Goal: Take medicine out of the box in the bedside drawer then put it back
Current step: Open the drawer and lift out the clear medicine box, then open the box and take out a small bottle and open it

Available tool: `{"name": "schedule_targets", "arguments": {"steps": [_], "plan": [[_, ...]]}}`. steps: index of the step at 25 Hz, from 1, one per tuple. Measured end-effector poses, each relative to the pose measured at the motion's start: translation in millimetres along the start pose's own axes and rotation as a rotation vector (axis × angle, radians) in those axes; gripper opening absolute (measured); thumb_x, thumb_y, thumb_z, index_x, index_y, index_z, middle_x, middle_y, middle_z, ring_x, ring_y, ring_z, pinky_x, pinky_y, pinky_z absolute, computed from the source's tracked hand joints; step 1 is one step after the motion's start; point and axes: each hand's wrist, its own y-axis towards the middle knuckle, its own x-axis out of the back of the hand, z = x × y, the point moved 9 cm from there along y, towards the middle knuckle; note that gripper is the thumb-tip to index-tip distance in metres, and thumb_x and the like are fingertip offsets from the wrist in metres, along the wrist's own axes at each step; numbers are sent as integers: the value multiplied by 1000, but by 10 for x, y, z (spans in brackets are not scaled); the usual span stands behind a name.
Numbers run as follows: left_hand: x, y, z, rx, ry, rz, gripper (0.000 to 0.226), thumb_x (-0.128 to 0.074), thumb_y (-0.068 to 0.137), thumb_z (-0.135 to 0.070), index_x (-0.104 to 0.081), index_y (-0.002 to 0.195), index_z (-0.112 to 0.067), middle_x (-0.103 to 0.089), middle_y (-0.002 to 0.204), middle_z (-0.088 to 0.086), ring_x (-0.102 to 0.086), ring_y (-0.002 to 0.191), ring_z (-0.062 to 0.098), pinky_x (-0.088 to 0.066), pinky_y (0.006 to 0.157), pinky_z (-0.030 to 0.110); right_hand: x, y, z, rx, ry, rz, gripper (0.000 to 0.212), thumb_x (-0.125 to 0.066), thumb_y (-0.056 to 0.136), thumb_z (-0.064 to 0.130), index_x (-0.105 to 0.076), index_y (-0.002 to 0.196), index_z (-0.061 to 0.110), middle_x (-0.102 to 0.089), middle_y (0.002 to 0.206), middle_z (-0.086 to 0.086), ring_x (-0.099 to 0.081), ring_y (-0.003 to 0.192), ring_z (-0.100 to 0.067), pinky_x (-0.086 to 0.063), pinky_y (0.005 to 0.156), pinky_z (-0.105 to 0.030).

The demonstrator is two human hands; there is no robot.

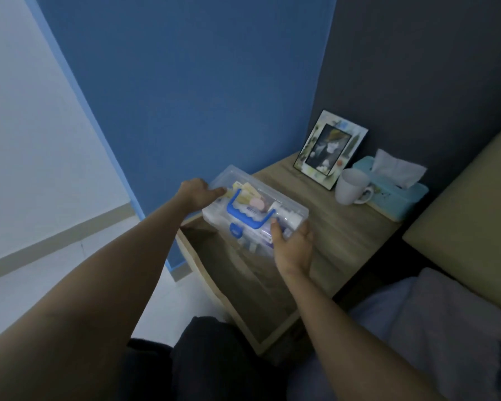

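A clear plastic medicine box (pixel 289 211) with a blue handle (pixel 248 217) and a blue latch is held in the air over the open bedside drawer (pixel 243 285), partly above the wooden bedside table top (pixel 344 233). Its lid is closed, and packets and tubes of medicine show through it. My left hand (pixel 195 193) grips the box's far left end. My right hand (pixel 292 246) holds its near right corner, thumb on top. The drawer's inside looks dark and bare beneath the box.
On the table top stand a picture frame (pixel 330 149), a white mug (pixel 352 186) and a teal tissue box (pixel 394 195). A blue wall lies behind, a bed with a grey pillow (pixel 446 319) is at right, and my dark trouser legs are below the drawer.
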Motion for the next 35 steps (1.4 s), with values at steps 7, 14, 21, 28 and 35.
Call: {"name": "schedule_targets", "arguments": {"steps": [7,14,21,28,35], "plan": [[9,-8,-748,-78,-425,72,44,-64,85,-33,-64,110,3,-66,115,21,-62,106,34,-49,96,41,709,883,265,82,-37,8,61,-49,86,55,-49,125,8,-62,118,-21,-59,106,-37,-51,85,-40],[-135,612,-1016,-140,-359,74,47,-60,84,-47,-69,108,-7,-71,108,15,-65,102,29,-49,87,33,622,1721,327,129,-29,68,51,-48,85,57,-54,118,19,-68,109,-13,-64,98,-32,-53,83,-39],[-270,1080,-1055,-153,-391,-20,49,-62,79,-55,-64,111,-18,-66,94,-2,-63,89,16,-42,66,20,490,2202,228,155,-54,2,51,-49,87,54,-52,122,18,-68,109,-13,-64,98,-32,-49,80,-36],[-1103,603,-623,260,-892,-196,61,-53,78,-66,-51,117,-19,-62,109,0,-61,94,14,-50,73,31,282,2189,421,460,-519,-45,52,-38,97,31,-29,143,7,-29,152,-18,-29,139,-30,-25,113,-39],[-1661,592,-1180,113,-958,132,44,-50,78,-68,-62,82,-25,-69,92,4,-65,90,18,-53,81,34,130,2169,392,554,-542,89,44,-28,101,21,-28,142,5,-25,154,-13,-17,144,-25,-5,118,-30]]}}
